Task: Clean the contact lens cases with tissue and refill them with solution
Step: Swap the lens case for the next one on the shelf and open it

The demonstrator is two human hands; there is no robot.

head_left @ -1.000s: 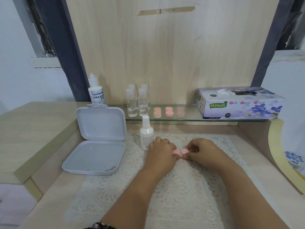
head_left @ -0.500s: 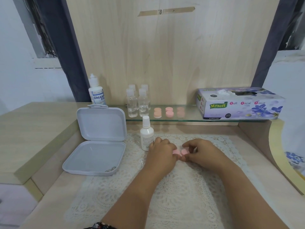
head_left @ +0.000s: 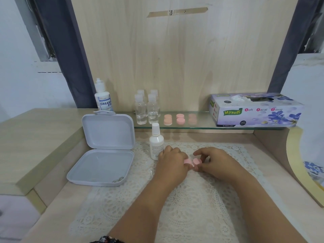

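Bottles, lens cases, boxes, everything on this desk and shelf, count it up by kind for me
Clear small bottles on the glass shelf: 4
White bottles: 2, the Dream Eye bottle and the spray bottle
Pink lens cases: 4, three on the shelf, one held by left hand and right hand
Tissue box: 1
Open grey case: 1
Lace mat: 1
Total: 13

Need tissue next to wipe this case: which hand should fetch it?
Probably the right hand: the tissue box sits on the shelf on its side. The left hand can keep hold of the pink case.
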